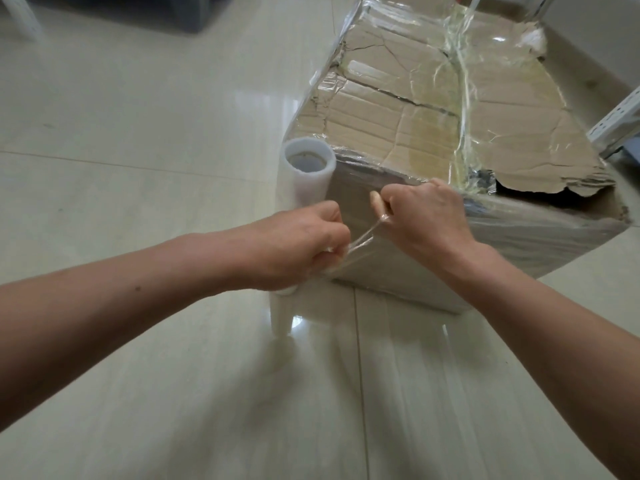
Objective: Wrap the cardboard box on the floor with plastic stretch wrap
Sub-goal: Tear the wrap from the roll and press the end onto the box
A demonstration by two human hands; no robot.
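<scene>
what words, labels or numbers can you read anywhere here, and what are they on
None can be read.
Cardboard box: no print shows on its top or near side, only creases, tears and shiny plastic wrap.
Wrap roll: plain white, no label visible.
Floor: plain tiles, no markings.
Metal rack piece at the right edge: holes only, no text.

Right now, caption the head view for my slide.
Both hands stretch film taut beside the wrapped cardboard box.
</scene>
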